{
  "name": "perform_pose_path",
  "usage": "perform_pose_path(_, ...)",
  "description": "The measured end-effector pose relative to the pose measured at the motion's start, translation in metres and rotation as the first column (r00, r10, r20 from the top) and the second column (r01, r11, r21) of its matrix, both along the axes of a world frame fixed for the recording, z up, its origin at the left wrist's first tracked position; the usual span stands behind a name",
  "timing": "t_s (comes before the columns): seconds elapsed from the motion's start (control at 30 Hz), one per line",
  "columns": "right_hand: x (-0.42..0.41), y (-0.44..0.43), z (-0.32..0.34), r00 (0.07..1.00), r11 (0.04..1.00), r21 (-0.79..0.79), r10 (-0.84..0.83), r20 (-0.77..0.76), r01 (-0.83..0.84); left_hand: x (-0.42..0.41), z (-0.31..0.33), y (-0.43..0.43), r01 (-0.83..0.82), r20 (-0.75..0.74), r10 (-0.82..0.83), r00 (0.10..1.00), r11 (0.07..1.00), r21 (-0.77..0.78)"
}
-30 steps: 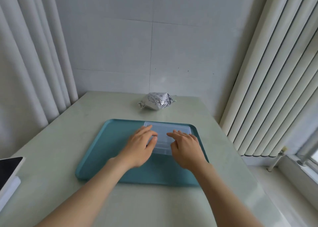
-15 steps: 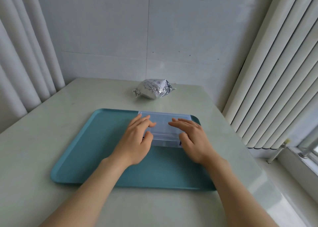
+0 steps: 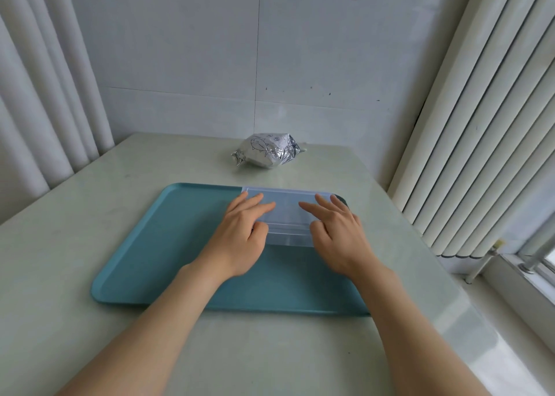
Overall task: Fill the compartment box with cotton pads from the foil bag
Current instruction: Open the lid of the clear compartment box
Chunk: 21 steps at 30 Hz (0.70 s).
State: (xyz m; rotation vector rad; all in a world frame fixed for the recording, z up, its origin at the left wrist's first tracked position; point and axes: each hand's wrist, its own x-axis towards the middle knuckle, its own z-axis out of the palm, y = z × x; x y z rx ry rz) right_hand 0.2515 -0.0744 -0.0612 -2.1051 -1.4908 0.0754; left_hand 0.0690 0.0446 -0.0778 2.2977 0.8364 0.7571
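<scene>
On the pale surface (image 3: pixel 60 245), a teal tray (image 3: pixel 168 245). Over its far right part, left hand (image 3: pixel 237 239), fingers straight and flat on top of the clear compartment box (image 3: pixel 288 215), gripping nothing. Beyond the tray, toward the wall, crumpled foil bag (image 3: pixel 265 153). Right hand (image 3: pixel 339 236) likewise, relaxed fingers resting on the box's right end.

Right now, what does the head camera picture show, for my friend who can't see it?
A person's left hand and right hand rest flat on a clear compartment box in the far right corner of a teal tray. A crinkled foil bag lies beyond the tray on the pale table, near the wall.
</scene>
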Motion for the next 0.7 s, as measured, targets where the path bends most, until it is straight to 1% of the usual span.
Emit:
perform_pose_path(0.1,0.0,-0.001,-0.001,0.998,1.0,0.004,0.017,-0.053,-0.017,-0.001,0.001,-0.002,0.012,-0.011,-0.012,1.0,1.0,-0.01)
perform_pose_path(0.2,0.002,-0.002,-0.002,0.997,1.0,-0.001,0.03,-0.069,-0.03,-0.002,0.002,-0.004,0.027,-0.016,-0.027,0.999,0.999,-0.023)
perform_pose_path(0.4,0.007,-0.004,-0.001,0.996,0.995,-0.019,0.094,0.009,-0.094,-0.005,0.002,-0.008,0.011,-0.039,-0.012,0.999,0.999,-0.03)
perform_pose_path(0.53,0.011,-0.008,0.001,0.996,0.998,0.027,0.05,0.078,-0.052,-0.009,0.002,-0.007,-0.059,0.024,0.059,0.998,0.998,-0.014)
perform_pose_path(0.6,0.011,-0.011,0.002,0.995,0.998,0.025,0.053,0.09,-0.055,-0.01,0.005,-0.008,-0.091,0.069,0.091,0.993,0.996,-0.009)
perform_pose_path(0.7,0.013,-0.016,0.002,0.996,0.996,0.018,0.087,0.016,-0.088,-0.014,0.012,-0.012,-0.154,0.14,0.17,0.975,0.981,-0.122)
